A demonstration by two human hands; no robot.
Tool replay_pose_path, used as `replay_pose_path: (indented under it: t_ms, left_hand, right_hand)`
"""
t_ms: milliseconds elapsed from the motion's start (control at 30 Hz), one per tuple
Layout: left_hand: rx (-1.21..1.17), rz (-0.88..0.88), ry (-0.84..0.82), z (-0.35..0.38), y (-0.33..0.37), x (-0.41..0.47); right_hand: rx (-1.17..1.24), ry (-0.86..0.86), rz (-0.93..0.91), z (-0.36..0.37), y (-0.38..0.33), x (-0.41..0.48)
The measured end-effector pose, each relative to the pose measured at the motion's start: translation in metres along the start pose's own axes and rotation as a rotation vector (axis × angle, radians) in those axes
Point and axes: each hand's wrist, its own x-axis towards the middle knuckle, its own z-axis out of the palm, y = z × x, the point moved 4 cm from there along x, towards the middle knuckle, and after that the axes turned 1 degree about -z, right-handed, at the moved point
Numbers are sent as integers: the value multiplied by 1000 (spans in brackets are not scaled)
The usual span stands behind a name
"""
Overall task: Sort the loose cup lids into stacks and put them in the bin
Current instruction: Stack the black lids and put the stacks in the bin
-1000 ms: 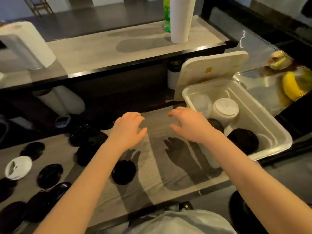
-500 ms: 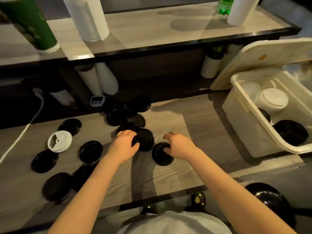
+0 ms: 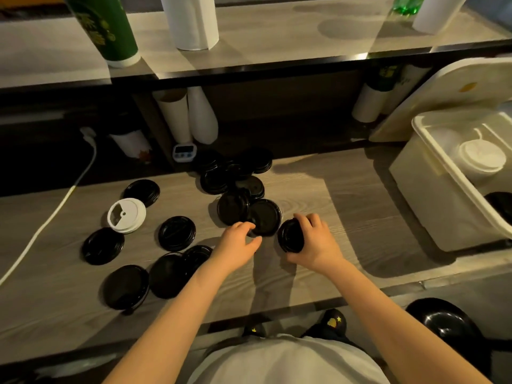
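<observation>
Several black cup lids lie loose on the grey wooden counter point(image 3: 346, 217), with one white lid point(image 3: 126, 215) at the left. My right hand point(image 3: 313, 241) is closed around a black lid point(image 3: 289, 236) tipped up on its edge. My left hand point(image 3: 238, 242) pinches the near rim of a flat black lid point(image 3: 265, 216) beside it. More black lids are piled behind point(image 3: 232, 169). The white plastic bin point(image 3: 443, 195) stands at the right, holding a white lid stack point(image 3: 481, 159) and a black stack point(image 3: 501, 202).
The bin's lid point(image 3: 448, 92) leans behind it. A white cable point(image 3: 55, 206) runs across the left of the counter. A small timer point(image 3: 184, 153) and paper cup stacks point(image 3: 188, 115) sit under the upper shelf. A black stool point(image 3: 443, 322) is at lower right.
Both hands came down from above the counter onto the lids. The right hand has closed on a black lid and tipped it up; the left hand has taken the rim of the neighbouring lid.
</observation>
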Motion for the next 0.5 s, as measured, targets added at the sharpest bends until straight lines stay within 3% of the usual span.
replay_pose_path:
  t_ms: [100, 200, 500]
  left_hand:
    - [-364, -66, 11, 2, 4, -5]
    - [-684, -53, -34, 4, 8, -15]
    - [-1076, -167, 110, -10, -27, -42]
  right_hand:
    - [196, 137, -137, -11, -18, -10]
    - [239, 147, -291, -15, -42, -13]
    - [196, 54, -471, -8, -86, -12]
